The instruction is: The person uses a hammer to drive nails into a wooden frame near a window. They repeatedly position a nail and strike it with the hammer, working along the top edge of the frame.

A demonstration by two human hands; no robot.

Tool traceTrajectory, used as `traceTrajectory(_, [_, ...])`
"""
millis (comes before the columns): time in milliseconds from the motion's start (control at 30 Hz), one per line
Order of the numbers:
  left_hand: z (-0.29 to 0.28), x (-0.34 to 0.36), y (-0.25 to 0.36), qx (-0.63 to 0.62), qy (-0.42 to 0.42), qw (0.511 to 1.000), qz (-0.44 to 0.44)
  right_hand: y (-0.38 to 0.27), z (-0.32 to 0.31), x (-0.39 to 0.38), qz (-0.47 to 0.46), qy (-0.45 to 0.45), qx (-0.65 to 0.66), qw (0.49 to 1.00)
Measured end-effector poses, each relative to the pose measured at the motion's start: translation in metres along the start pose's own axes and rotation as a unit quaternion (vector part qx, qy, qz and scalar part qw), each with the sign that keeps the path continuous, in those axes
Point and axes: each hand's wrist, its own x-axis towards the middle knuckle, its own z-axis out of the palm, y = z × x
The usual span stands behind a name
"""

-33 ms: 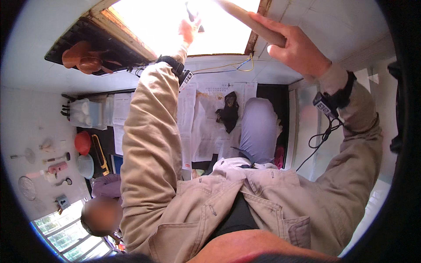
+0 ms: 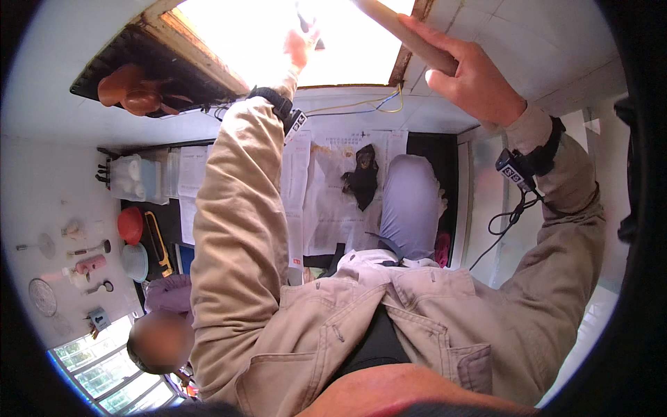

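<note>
High in the head view is a brightly lit opening with a worn wooden frame (image 2: 187, 45). My right hand (image 2: 479, 83) is closed round a thick wooden handle (image 2: 411, 40). The handle slants up to the left across the glare, and its far end runs out of view. Inside the bright area, my left hand (image 2: 299, 50) is held up with its fingers closed on a small dark thing (image 2: 303, 21). Glare washes out that thing and most of the fingers, so its kind does not show.
Left of the frame, a dark panel (image 2: 94, 80) carries a brown rounded object (image 2: 135, 94). Thin yellow and blue wires (image 2: 389, 101) hang below the frame. Lower down lie paper sheets (image 2: 326, 208) and a dark crumpled piece (image 2: 363, 177). A person (image 2: 163, 337) is at the lower left.
My right hand and the wooden handle have shifted very slightly to the right. The left hand stays almost in the same place.
</note>
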Motion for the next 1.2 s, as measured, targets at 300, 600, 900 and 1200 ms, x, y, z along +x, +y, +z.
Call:
traceTrajectory(300, [0.004, 0.005, 0.001, -0.062, -0.044, 0.997, -0.021, 0.047, 0.002, -0.005, -0.091, 0.049, -0.087, 0.991])
traceTrajectory(600, [0.001, 0.004, -0.009, -0.085, -0.044, 0.995, -0.010, 0.005, -0.008, -0.001, -0.056, -0.001, -0.060, 0.997])
traceTrajectory(900, [0.003, -0.002, 0.007, -0.069, -0.002, 0.997, -0.018, 0.028, 0.001, 0.003, -0.093, 0.030, -0.042, 0.994])
traceTrajectory(1200, [-0.002, 0.000, 0.011, -0.042, -0.012, 0.999, -0.012, 0.003, -0.008, 0.000, -0.039, -0.002, -0.019, 0.999])
